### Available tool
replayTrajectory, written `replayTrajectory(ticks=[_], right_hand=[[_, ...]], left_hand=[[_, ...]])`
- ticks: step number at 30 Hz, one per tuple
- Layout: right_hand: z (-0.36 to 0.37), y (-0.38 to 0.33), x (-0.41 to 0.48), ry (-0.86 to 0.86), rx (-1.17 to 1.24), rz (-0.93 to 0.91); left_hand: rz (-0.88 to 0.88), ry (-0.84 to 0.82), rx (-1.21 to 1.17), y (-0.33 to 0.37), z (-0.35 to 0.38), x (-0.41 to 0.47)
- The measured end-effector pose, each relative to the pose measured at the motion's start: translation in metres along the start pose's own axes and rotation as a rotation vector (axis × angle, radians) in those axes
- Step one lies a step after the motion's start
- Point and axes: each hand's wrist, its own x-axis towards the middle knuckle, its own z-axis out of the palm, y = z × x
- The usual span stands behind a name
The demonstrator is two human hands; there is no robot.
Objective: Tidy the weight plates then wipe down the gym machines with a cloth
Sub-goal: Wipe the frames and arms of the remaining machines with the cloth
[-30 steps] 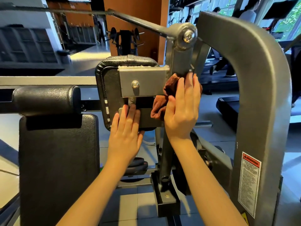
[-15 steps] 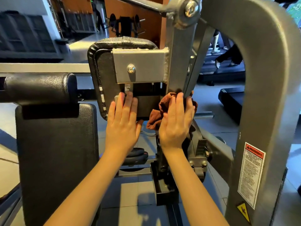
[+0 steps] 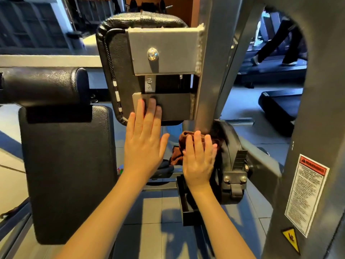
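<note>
A grey gym machine fills the head view, with a slanted grey upright bar point(image 3: 209, 75) in the middle. My right hand point(image 3: 198, 157) presses a brown cloth point(image 3: 178, 152) flat against the base of that bar, beside a black pivot housing point(image 3: 230, 146). Its fingers lie straight over the cloth. My left hand point(image 3: 144, 141) rests flat with straight fingers on the lower metal bracket point(image 3: 175, 107) behind a black arm pad point(image 3: 115, 58).
A black seat back point(image 3: 65, 165) and roller pad point(image 3: 43, 85) stand at the left. The thick grey frame point(image 3: 321, 109) with a warning label point(image 3: 306, 193) curves at the right. A person walks on a treadmill point(image 3: 270, 66) behind. Tiled floor lies below.
My right hand has slid the cloth down the upright bar from near the top bolt to its base. The left hand stays on the bracket. The view has tilted down.
</note>
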Motion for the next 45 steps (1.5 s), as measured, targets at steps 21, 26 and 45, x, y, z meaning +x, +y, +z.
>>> replayTrajectory(ticks=[21,26,45], right_hand=[[0.000,0.004,-0.051,-0.139,-0.004,-0.034],[0.000,0.003,-0.078,-0.199,0.023,-0.029],[-0.028,-0.004,-0.115,-0.408,0.233,0.209]], left_hand=[[-0.031,-0.025,-0.049,0.011,0.010,-0.028],[0.013,-0.140,-0.042,0.011,0.016,-0.051],[-0.023,-0.454,-0.373,0.031,0.033,-0.124]])
